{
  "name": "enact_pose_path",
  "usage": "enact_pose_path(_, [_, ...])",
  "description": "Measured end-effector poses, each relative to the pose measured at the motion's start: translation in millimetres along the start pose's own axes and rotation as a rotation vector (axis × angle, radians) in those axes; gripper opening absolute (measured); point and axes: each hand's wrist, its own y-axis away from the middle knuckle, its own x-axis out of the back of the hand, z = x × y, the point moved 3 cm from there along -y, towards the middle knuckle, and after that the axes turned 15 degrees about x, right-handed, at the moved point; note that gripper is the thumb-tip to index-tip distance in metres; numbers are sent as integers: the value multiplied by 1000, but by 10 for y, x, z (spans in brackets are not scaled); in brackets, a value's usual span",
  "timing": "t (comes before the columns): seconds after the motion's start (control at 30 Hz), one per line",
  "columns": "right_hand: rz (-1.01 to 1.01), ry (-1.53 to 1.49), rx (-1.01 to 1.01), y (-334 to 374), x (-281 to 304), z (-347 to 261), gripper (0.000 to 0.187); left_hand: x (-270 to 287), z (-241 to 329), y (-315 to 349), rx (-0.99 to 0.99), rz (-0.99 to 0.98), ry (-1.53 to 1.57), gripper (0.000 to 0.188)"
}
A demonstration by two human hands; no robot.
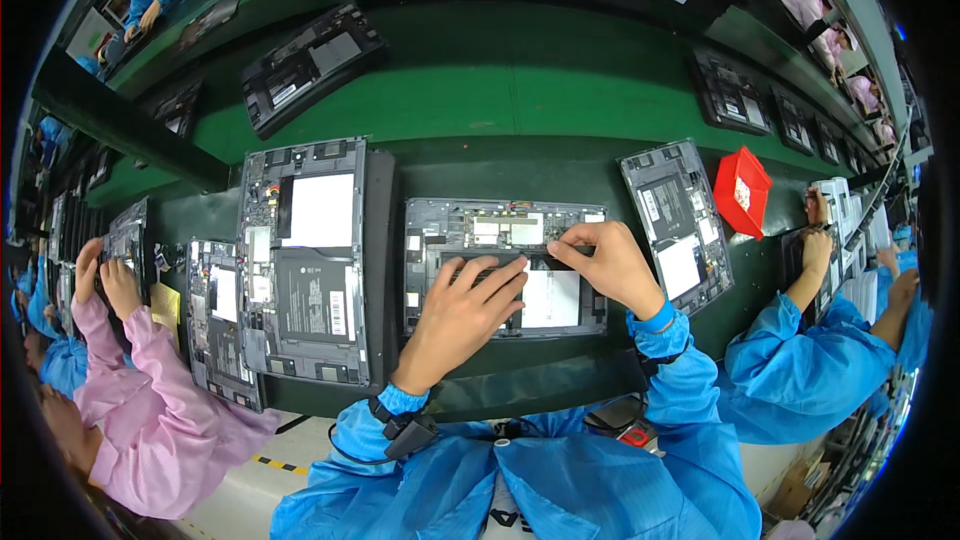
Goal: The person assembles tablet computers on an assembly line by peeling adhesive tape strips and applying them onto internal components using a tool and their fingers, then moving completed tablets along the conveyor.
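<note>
An opened laptop base (505,325) lies on the dark green bench in front of me, with its circuit board, dark battery and a white sheet (551,299) showing. My left hand (462,312) rests palm down over its left and middle part, fingers spread, with the index fingertip near the middle of the device. Over the right half, my right hand (610,265) has thumb and index finger pinched close to the board's lower edge. What that pinch holds, if anything, is too small to make out. The left palm and fingers hide part of the battery.
Opened device bases stand stacked at left (305,325); another opened base (675,225) lies at right beside a red bin (742,193) with small pale pieces. Beyond runs a green conveyor belt (480,90) carrying more devices. A pink-sleeved person (165,410) and a blue-sleeved person (810,370) work either side.
</note>
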Motion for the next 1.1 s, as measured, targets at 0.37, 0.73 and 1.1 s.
enact_pose_path(0.37, [79, -19, 49, 172, 98, 40, 28, -26, 164, -50, -19, 17, 20, 35])
enact_pose_path(0.73, [250, 427, 323, 177, -22, -300, 35, 93, 336, 47, -32, 36, 38, 34])
enact_pose_path(1.1, [43, 515, 728, 372, -120, -477, 27, 231, 242, 309, -16, 66, 55, 33])
